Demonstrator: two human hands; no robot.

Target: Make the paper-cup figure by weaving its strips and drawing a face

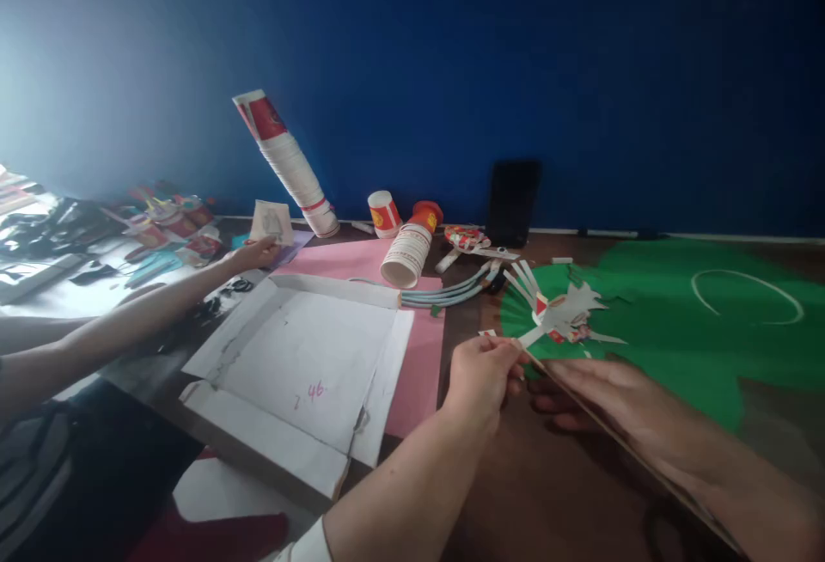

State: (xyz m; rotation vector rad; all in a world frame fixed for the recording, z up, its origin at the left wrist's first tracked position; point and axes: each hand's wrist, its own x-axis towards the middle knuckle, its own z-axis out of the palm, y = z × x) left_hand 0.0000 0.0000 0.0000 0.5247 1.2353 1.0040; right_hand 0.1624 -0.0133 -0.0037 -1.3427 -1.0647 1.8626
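Pinching with thumb and fingers, the left hand (480, 373) is holding the far end of a thin, brown, flat sheet (635, 456), seen along its edge. The right hand (622, 399) is lying along it with long, nearly straight fingers; whether they are gripping, I cannot tell. The sheet is slanting between both hands, above the dark brown table (503, 502). To handle it well, the pinch should be pressing lightly, the right hand supporting evenly against bending. Just beyond, spiky white paper cut-outs (571, 317) are lying on a bright green covering (650, 287).
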